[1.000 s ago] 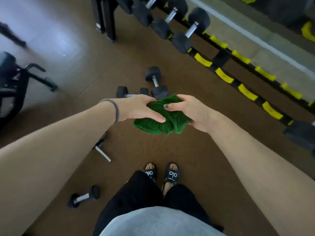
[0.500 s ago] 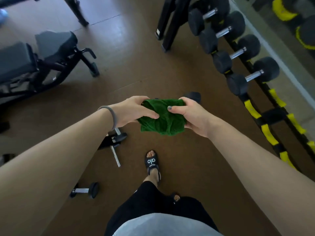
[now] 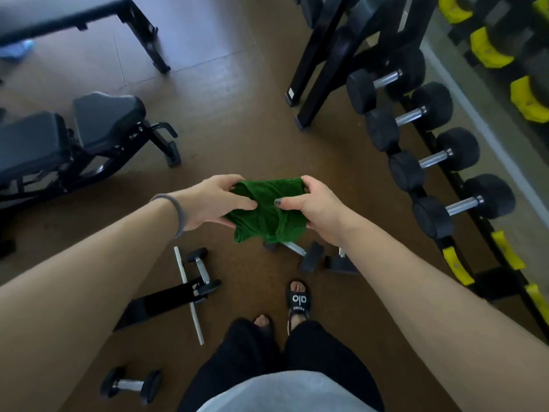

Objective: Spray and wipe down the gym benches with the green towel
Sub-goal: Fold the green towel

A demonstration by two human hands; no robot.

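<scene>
At frame centre, the left hand (image 3: 214, 200) and right hand (image 3: 315, 206) both pinch the green towel (image 3: 267, 215) — better folded flat before meeting the bench (image 3: 59, 138) at left — no spray bottle visible.

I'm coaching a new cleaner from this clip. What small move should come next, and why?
Probably step left toward the padded bench. Both hands, left hand and right hand, already hold the green towel bunched in mid-air, touching no bench, and no spray bottle is clearly visible.
</scene>
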